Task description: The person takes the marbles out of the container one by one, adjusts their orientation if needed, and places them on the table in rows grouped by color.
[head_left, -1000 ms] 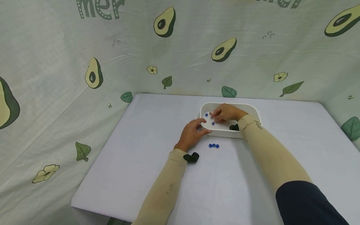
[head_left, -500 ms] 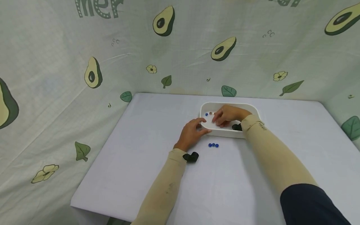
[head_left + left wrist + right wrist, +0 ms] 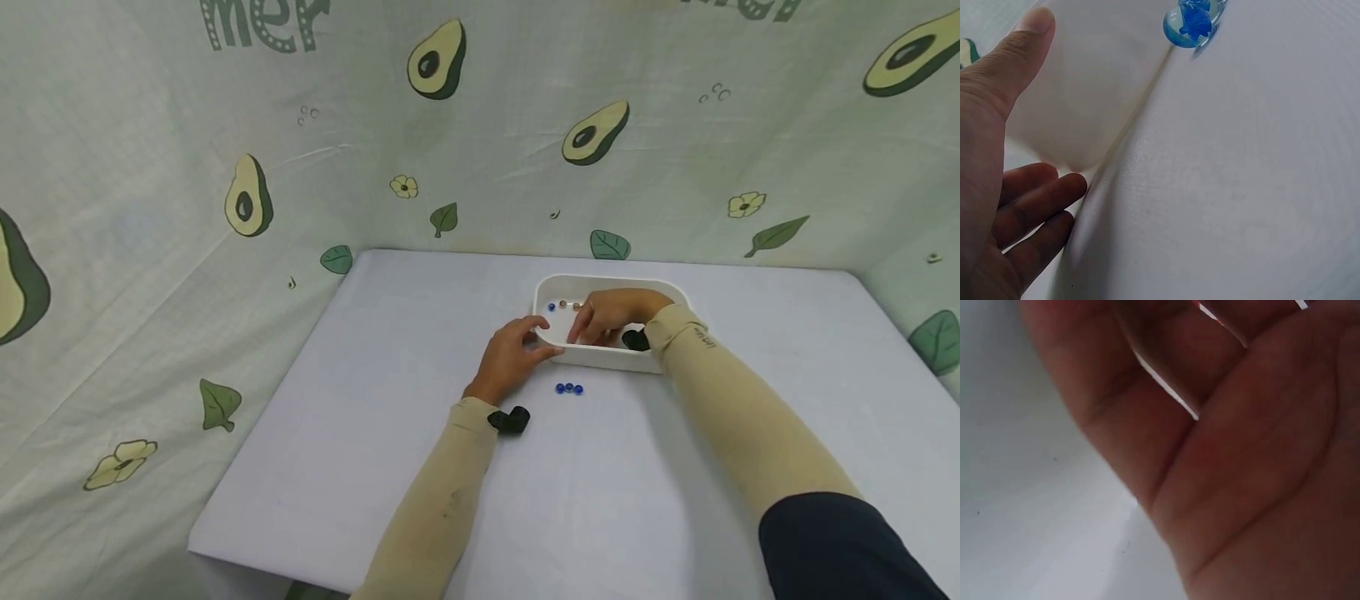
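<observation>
On the counter (image 3: pixel 420 350), a white oval tray (image 3: pixel 611 357) lies lengthwise left to right; left hand (image 3: pixel 513 357) grips its left end, right hand (image 3: pixel 611 315) reaches inside, grasp unclear.

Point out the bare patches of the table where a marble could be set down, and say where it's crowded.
Free: the table left of the left hand, the near stretch between the sleeves, and the right side past the white tray. Crowded: the tray, with the right hand inside, and the three blue marbles in front of it.
</observation>
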{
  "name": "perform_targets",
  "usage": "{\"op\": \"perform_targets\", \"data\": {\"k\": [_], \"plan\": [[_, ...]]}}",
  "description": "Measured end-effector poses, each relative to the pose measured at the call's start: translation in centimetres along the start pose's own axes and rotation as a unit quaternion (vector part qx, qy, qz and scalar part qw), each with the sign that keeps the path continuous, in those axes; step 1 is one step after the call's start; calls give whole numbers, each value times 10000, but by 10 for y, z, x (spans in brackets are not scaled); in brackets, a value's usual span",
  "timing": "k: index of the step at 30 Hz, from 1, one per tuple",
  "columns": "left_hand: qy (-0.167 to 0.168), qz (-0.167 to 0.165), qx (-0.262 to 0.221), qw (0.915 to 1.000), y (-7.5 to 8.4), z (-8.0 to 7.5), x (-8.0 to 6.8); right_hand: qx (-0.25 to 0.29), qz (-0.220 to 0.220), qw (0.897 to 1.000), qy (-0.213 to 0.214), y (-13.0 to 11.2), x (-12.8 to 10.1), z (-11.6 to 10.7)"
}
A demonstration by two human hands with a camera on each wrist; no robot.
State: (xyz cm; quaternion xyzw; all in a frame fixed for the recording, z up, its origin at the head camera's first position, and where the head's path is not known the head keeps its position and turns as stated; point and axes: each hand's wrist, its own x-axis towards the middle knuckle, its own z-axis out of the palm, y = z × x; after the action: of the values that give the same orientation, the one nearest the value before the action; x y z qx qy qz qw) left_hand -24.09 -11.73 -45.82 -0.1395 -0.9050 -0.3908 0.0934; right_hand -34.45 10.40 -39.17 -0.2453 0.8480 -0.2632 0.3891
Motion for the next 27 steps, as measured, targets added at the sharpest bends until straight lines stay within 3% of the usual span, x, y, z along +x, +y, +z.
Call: {"op": "perform_targets", "data": {"k": [9, 27], "plan": [[-12, 140, -41, 9999, -3, -2, 0, -201, 144, 9981, -556, -1, -3, 1], [-28, 146, -56, 9999, -2, -3, -1, -36, 227, 9979, -602, 5, 1, 4]]}}
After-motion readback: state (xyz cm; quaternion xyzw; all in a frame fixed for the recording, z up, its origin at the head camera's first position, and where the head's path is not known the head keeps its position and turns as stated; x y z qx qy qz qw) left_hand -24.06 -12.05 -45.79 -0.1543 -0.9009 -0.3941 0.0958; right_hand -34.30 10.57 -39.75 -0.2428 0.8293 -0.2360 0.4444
